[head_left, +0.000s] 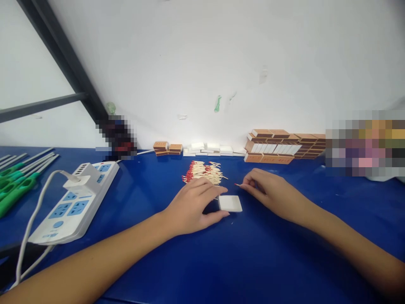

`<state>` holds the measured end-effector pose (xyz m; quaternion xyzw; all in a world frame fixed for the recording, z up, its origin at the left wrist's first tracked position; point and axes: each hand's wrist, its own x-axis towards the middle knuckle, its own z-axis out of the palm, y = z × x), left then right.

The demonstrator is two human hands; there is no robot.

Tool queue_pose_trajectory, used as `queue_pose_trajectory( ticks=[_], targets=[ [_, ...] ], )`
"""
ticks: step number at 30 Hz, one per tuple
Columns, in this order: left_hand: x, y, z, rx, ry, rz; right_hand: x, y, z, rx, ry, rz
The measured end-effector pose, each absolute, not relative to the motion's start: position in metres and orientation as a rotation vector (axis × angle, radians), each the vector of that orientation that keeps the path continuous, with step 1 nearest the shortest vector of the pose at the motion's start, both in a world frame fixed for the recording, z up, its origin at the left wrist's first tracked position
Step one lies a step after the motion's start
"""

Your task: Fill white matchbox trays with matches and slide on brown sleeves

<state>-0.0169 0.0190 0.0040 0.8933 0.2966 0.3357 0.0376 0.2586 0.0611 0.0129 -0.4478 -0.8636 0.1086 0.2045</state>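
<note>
In front of me on the blue table lies a small white matchbox tray (230, 203). My left hand (194, 207) holds its left end, thumb at the near side and index finger at the far side. A pile of red-headed matches (205, 172) lies just beyond that hand, partly hidden by its fingers. To the right of the tray, my right hand (265, 190) pinches a single match (237, 184) between thumb and fingers, its red head pointing left.
Along the wall stand white trays (210, 148), a few brown matchboxes (161, 147) and a large matchbox stack (268, 158). A power strip (76, 202) with a plugged-in cable sits at left, beside green-handled tools (22, 185). Blurred items occupy the far right.
</note>
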Motion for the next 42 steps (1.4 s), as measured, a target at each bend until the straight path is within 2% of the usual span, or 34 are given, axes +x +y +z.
queue_pose_trajectory(
  ticks=[8, 14, 19, 25, 30, 32, 37, 42],
  targets=[
    [-0.015, 0.015, 0.006, 2.751, 0.913, 1.124, 0.230, 0.024, 0.030, -1.026, -2.472, 0.468],
    [-0.015, 0.013, 0.002, 2.738, 0.882, 1.013, 0.236, 0.042, 0.036, -1.172, -2.313, 0.616],
    [-0.015, 0.012, 0.002, 2.719, 0.856, 0.874, 0.227, 0.086, 0.023, -1.311, -2.342, 0.476],
    [-0.016, 0.013, 0.004, 2.717, 0.869, 0.864, 0.213, 0.108, 0.004, -1.297, -2.391, 0.405],
    [-0.016, 0.015, 0.003, 2.708, 0.942, 0.901, 0.228, 0.089, 0.019, -1.294, -2.368, 0.249],
    [-0.016, 0.015, 0.002, 2.690, 1.006, 0.932, 0.233, 0.079, 0.033, -1.277, -2.369, 0.346],
    [-0.014, 0.013, 0.005, 2.593, 1.128, 1.006, 0.230, 0.060, 0.056, -1.102, -2.507, 0.918],
    [-0.014, 0.013, 0.007, 2.562, 1.167, 0.943, 0.225, 0.056, 0.047, -1.151, -2.580, 0.917]
  ],
)
